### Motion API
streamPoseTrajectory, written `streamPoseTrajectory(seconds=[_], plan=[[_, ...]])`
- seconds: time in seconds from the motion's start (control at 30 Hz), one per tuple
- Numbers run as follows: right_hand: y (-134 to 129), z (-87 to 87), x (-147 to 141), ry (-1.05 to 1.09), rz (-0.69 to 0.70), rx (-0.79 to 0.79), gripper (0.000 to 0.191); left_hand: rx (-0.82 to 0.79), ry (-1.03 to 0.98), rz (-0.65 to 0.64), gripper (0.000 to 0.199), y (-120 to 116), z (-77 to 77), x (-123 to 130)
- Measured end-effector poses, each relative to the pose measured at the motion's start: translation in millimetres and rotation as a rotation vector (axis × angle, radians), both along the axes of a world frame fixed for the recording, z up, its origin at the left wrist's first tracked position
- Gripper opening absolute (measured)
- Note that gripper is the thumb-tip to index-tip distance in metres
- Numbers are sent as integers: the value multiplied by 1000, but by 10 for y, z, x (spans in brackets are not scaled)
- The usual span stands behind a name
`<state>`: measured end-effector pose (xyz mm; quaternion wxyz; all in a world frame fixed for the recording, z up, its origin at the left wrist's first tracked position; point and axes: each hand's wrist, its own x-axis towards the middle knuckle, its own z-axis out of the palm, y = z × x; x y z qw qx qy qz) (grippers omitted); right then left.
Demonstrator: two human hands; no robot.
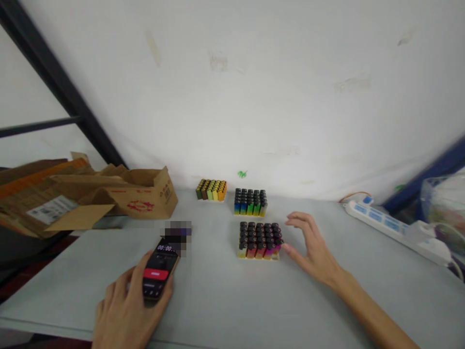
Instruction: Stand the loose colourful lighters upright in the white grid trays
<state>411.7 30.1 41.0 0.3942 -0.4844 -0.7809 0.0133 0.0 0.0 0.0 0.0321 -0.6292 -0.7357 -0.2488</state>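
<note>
My left hand (125,303) is closed around the sides of a phone (158,271), whose dark screen shows a timer and a red button; its upper end is blurred out. My right hand (314,249) is open, thumb and fingers apart, just right of a tray of lighters (260,241). Its thumb tip is very close to the tray's right side; whether it touches I cannot tell. These lighters stand upright in rows, with black tops and clear, red and pink bodies. Behind them stands a second block of lighters (250,202) with blue, green and yellow bodies.
Farther back, near the wall, is a block of yellow, green and brown lighters (211,190). Opened cardboard boxes (145,194) stand at the left. A white power strip (388,225) with plugs and cables lies along the right, beside a clear plastic bag (445,203). The grey table (214,300) meets a white wall.
</note>
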Motion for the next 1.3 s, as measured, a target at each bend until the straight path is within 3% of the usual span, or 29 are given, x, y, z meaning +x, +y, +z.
streamPoseTrajectory(seconds=[0.13,0.23,0.37,0.53,0.7,0.8,0.87,0.97,1.03,1.13,1.3], plan=[[154,-131,-149,-48,183,-153,86,96,62,-27,75,93,-30,-64],[184,-178,-234,-21,227,-204,78,128,64,-4,73,161,-50,-117],[179,-102,-275,11,230,-263,62,83,83,13,73,218,-44,-154],[196,97,-235,-45,273,-364,74,99,64,-35,68,267,-74,-194],[261,223,-190,-106,298,-350,89,93,-20,-39,74,256,-80,-219],[272,268,-215,-121,281,-313,89,211,-58,-1,72,128,54,-28],[263,272,-267,-140,282,-285,87,301,-97,-108,72,29,190,220],[249,214,-380,-194,261,-268,76,310,-165,-298,61,7,369,684],[250,146,-450,-225,227,-246,69,215,-263,-461,47,148,433,982],[260,58,-494,-221,186,-190,68,77,-435,-638,40,582,454,1327],[245,30,-450,-197,180,-142,75,161,-609,-655,50,1387,316,1607]])
